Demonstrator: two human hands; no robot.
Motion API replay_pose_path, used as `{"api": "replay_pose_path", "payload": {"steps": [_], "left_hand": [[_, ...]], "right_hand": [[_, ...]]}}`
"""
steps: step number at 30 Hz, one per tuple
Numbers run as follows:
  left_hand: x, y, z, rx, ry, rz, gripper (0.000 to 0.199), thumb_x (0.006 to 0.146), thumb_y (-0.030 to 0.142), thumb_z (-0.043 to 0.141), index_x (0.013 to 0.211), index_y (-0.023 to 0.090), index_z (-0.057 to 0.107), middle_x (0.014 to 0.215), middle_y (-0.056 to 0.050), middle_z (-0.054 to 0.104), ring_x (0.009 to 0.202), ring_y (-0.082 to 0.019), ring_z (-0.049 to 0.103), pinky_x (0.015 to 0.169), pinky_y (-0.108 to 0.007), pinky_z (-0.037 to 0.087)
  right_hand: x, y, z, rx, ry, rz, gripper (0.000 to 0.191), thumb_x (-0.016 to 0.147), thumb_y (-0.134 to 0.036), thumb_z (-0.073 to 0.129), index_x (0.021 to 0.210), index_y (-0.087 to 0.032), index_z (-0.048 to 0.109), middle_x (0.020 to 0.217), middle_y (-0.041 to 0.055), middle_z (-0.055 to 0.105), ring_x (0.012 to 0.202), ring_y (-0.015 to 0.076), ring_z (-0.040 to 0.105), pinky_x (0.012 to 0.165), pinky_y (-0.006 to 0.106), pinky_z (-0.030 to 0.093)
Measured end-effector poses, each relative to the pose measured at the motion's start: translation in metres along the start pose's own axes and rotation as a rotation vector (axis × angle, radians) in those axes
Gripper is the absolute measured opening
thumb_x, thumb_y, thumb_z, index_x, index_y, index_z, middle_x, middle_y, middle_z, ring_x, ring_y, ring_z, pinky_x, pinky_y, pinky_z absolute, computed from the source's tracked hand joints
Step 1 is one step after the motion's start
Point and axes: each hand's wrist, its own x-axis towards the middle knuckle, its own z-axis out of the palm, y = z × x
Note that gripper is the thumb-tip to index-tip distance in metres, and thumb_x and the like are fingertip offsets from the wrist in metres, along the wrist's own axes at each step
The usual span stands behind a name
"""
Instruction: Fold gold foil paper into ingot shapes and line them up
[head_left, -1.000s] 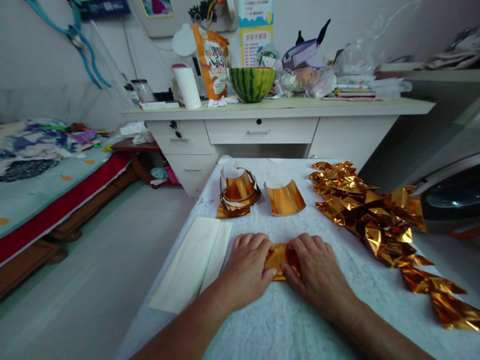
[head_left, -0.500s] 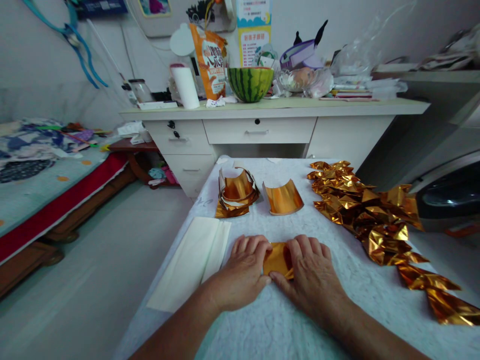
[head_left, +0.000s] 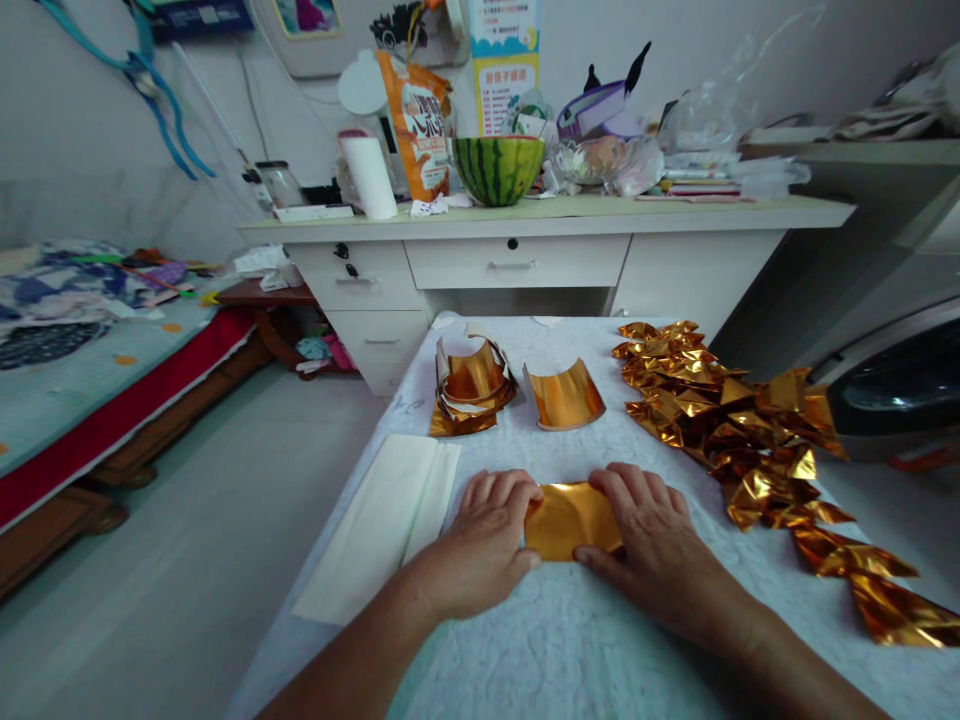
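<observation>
Between my hands a gold foil paper sheet (head_left: 566,522) lies on the cloth-covered table, its visible face smooth. My left hand (head_left: 491,540) grips the sheet's left end, thumb at the near edge and fingers at the far edge. My right hand (head_left: 649,540) holds the right end the same way, fingers over the far corner and thumb along the near edge. Beyond them a single curved gold sheet (head_left: 566,396) stands next to a curled stack of gold foil paper (head_left: 476,385). Left of my left hand are folded white paper sheets (head_left: 375,530).
A long heap of folded gold foil pieces (head_left: 720,410) runs down the table's right side. Behind the table is a white desk (head_left: 517,262) bearing half a watermelon (head_left: 499,168) and an orange pouch (head_left: 415,125). A bed (head_left: 127,370) stands at left.
My right hand has moved right along the foil sheet, and more of its gold face shows, flatter than before. My left hand has stayed at the left end.
</observation>
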Motion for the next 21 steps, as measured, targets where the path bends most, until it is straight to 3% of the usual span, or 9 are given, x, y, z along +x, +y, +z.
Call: {"api": "replay_pose_path", "payload": {"steps": [10, 16, 21], "left_hand": [[0.0, -0.002, 0.001, -0.021, 0.0, 0.003, 0.045, 0.078, 0.017, 0.056, 0.121, 0.023, 0.046, 0.127, -0.006, 0.046, 0.118, -0.025, 0.039, 0.108, -0.042, 0.031], [0.001, -0.001, -0.002, -0.037, -0.018, 0.003, 0.047, 0.077, 0.018, 0.057, 0.123, 0.022, 0.046, 0.13, -0.006, 0.045, 0.12, -0.025, 0.037, 0.11, -0.042, 0.029], [-0.001, 0.0, -0.001, -0.039, 0.017, 0.021, 0.048, 0.074, 0.016, 0.057, 0.12, 0.022, 0.047, 0.127, -0.007, 0.046, 0.119, -0.026, 0.038, 0.109, -0.042, 0.031]], "right_hand": [[-0.002, 0.031, -0.004, 0.054, -0.099, -0.013, 0.064, 0.075, -0.034, 0.069, 0.132, -0.022, 0.044, 0.135, 0.0143, 0.052, 0.124, 0.0337, 0.046, 0.096, 0.051, 0.042], [-0.003, 0.043, -0.01, 0.113, -0.166, -0.061, 0.061, 0.08, -0.032, 0.062, 0.135, -0.021, 0.041, 0.137, 0.0157, 0.051, 0.127, 0.0335, 0.046, 0.1, 0.052, 0.043], [-0.005, 0.045, -0.019, 0.177, -0.098, -0.147, 0.063, 0.077, -0.023, 0.06, 0.136, -0.02, 0.036, 0.133, 0.0152, 0.052, 0.125, 0.0326, 0.049, 0.102, 0.049, 0.044]]}}
